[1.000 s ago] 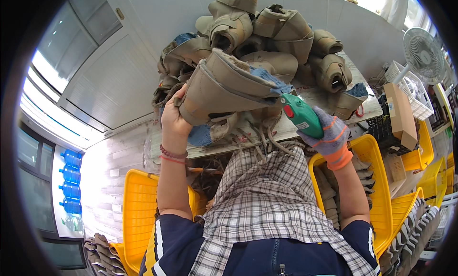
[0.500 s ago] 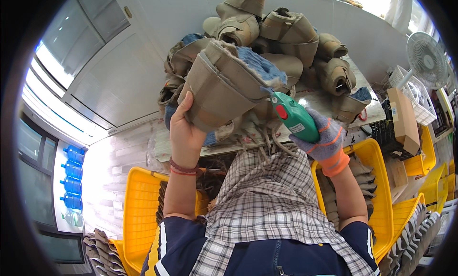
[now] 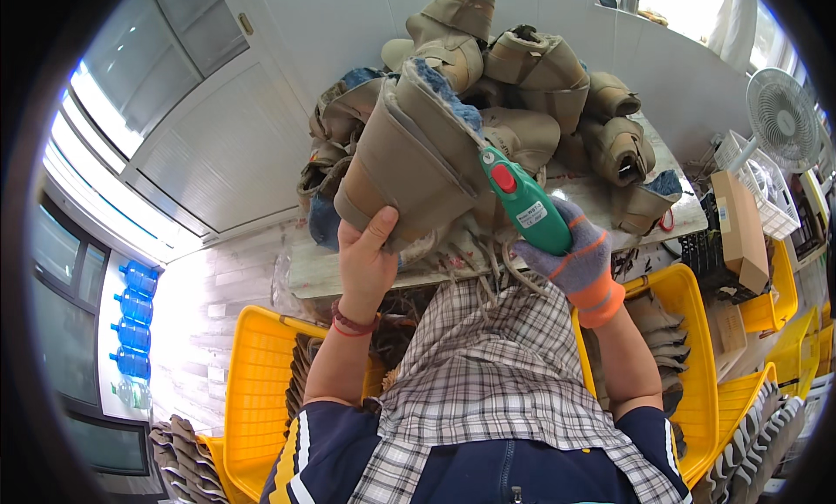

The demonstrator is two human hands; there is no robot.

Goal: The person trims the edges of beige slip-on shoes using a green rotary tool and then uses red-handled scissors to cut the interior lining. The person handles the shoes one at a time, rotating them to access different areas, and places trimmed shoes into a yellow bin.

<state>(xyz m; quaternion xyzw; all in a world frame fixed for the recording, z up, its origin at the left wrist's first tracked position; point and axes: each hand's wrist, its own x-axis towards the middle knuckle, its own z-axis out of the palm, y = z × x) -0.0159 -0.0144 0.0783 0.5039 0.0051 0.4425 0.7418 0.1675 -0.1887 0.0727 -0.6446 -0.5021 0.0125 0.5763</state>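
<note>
Left hand (image 3: 366, 260), bare, red cord at the wrist, now grips the tan boot upper (image 3: 418, 169) from below at its sole end, thumb up one side and fingers wrapped behind; a second ago it held the piece flatter and farther left, and the upper has since been tipped nearly upright, open top pointing away. Right hand (image 3: 570, 252), in a grey knit glove with orange cuff, is closed around a green handheld tool (image 3: 522, 199) with a red button; its nose has followed the turn and now sits against the blue-lined rim of the upper. Judgement: the piece was rotated to bring a fresh stretch of edge to the tool. The upper is held raised over the bench (image 3: 610, 199), in front of a heap of boot uppers (image 3: 522, 86). Material looks like matte suede-like fabric, stiff enough to hold shape, fuzzy blue lining. Yellow plastic crates (image 3: 261, 373) flank the person, ribbed and glossy.
</note>
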